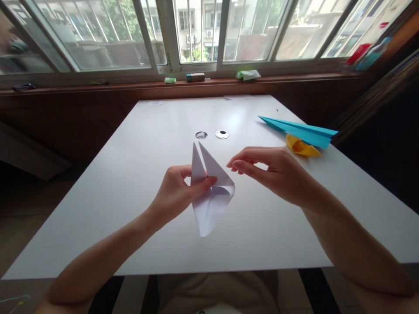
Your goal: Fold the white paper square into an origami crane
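Between the thumb and fingers of my left hand [178, 188] is a folded sheet of white paper [209, 213], held up over the table. Two narrow points rise side by side at its top with a slit between them, and its lower end tapers downward. My left thumb presses across the front near the slit; the other fingers are mostly hidden behind the paper. To the right, my right hand [266, 170] hovers apart from the paper, fingers bent and thumb separated from them, with nothing visible in it.
The white table [131, 235] carries a blue paper plane [301, 131] and a yellow folded paper boat [301, 147] at the right. Two round fittings, a left disc [201, 135] and a right disc [221, 134], lie beyond the paper. A small box [195, 77] stands on the windowsill.
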